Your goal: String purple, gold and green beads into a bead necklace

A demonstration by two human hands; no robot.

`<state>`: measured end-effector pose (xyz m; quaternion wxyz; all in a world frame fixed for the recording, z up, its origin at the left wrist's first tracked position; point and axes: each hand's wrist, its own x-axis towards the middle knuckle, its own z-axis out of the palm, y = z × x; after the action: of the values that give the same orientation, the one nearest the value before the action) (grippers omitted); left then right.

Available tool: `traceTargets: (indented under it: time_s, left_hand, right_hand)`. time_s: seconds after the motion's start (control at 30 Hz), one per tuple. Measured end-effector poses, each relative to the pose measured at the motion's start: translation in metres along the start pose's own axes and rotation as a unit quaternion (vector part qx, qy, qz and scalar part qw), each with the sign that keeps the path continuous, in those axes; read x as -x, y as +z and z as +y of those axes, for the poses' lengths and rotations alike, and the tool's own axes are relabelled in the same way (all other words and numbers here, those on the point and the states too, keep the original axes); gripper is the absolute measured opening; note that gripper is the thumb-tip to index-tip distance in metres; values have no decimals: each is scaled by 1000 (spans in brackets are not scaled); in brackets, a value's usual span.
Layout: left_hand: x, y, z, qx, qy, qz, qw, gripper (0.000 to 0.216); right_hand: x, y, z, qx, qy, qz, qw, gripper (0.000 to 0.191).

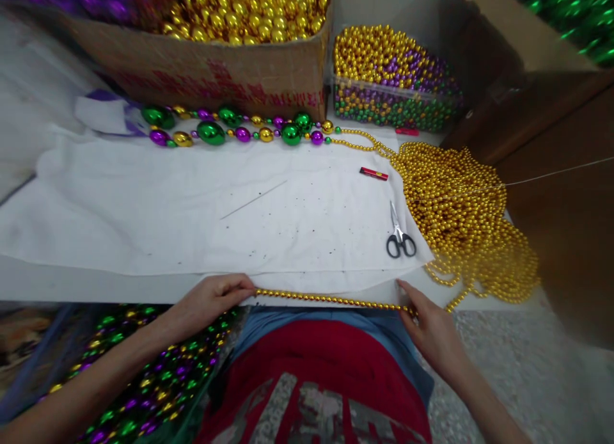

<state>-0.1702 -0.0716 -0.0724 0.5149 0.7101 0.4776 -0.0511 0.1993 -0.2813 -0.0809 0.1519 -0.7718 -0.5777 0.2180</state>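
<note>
Pinched between the fingers of my left hand (225, 295) is one end of a gold bead string (330, 299). It runs straight and taut along the front edge of the table to my right hand (426, 319), whose thumb and fingers close on it. Past my right hand the string leads toward a big heap of gold bead strands (451, 201). Black-handled scissors (400, 233) lie on the white cloth (144, 207), blades pointing away from me. A long thin needle (254, 199) rests near the cloth's middle, and a small red lighter (373, 173) lies farther right.
Behind the cloth lies a necklace of large green, gold and purple beads (211, 133). A cardboard box (215, 79) of gold beads and a clear bin of mixed beads (393, 79) stand at the back. A thin thread (551, 173) crosses at right. Multicoloured beads (163, 373) sit below the table, left.
</note>
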Motion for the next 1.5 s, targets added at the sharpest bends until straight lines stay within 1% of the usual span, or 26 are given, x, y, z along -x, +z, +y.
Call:
traceTargets:
  time_s: [0.07, 0.13, 0.17, 0.23, 0.43, 0.53, 0.67, 0.77, 0.83, 1.07, 1.3, 1.37, 1.5]
  left_hand:
    - [0, 0, -2, 21, -6, 4, 1000, 36]
    - [0, 0, -4, 43, -10, 8, 999, 35]
    - [1, 0, -4, 48, -14, 9, 999, 35]
    - [0, 0, -5, 44, -22, 7, 999, 35]
    - [-2, 1, -13, 14, -13, 3, 1000, 32]
    - [4, 4, -9, 3, -24, 18, 1000, 29]
    - [12, 8, 0, 20, -26, 42, 999, 24]
    - [13, 10, 0, 24, -33, 60, 997, 19]
    - [15, 11, -1, 25, -37, 67, 997, 16]
    - [19, 10, -2, 25, -26, 50, 998, 12]
    - [16, 5, 4, 16, -39, 33, 999, 11]
    - [14, 4, 4, 14, -39, 25, 999, 12]
    - [10, 3, 2, 12, -22, 1, 1000, 15]
  right_hand:
    - [-2, -6, 1, -111, 24, -38, 993, 41]
    - [-4, -11, 2, -201, 36, -70, 976, 31]
    - [-6, -12, 2, -232, 35, -81, 969, 25]
    - [-8, -13, 1, -257, 28, -91, 962, 18]
    - [-11, -11, 2, -235, 16, -81, 969, 20]
    - [-5, -12, 6, -217, 16, -87, 972, 22]
    - [0, -5, 24, -194, 43, -82, 977, 27]
    - [-1, 2, 39, -191, 60, -94, 975, 31]
    - [-1, 3, 43, -185, 64, -97, 976, 33]
    - [-3, -2, 38, -156, 57, -98, 981, 37]
    - [-8, 1, 40, -100, 41, -131, 986, 36]
    - [-9, 0, 35, -91, 29, -127, 987, 33]
    - [-11, -9, 12, -115, -1, -93, 989, 27]
